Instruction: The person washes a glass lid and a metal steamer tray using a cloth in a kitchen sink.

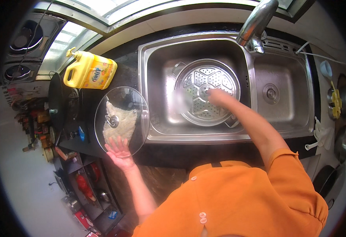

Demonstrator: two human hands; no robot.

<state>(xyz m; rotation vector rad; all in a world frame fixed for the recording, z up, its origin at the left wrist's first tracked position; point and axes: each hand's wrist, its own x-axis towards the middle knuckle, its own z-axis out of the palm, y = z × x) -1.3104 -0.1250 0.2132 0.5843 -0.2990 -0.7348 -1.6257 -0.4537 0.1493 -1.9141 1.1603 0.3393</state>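
Note:
In the larger basin of a steel sink [167,139] sits a round metal pot [180,114] with side handles, and a perforated steamer plate [201,79] lies in it. My right hand [219,97] reaches to the plate's centre with bent fingers; whether they grip anything is hidden. A pale blurred patch [182,100] covers the pot's left side. My left hand [119,149] is palm up, fingers spread, at the near rim of a glass lid [125,97]. I cannot tell whether it supports the lid. A beige cloth [121,118] shows through the glass.
A yellow detergent jug [91,71] with a pump stands behind the lid on the dark counter [161,154]. The chrome faucet [257,23] overhangs the divider beside the smaller basin [279,118]. A wok [56,103] and a gas stove [27,41] are at left.

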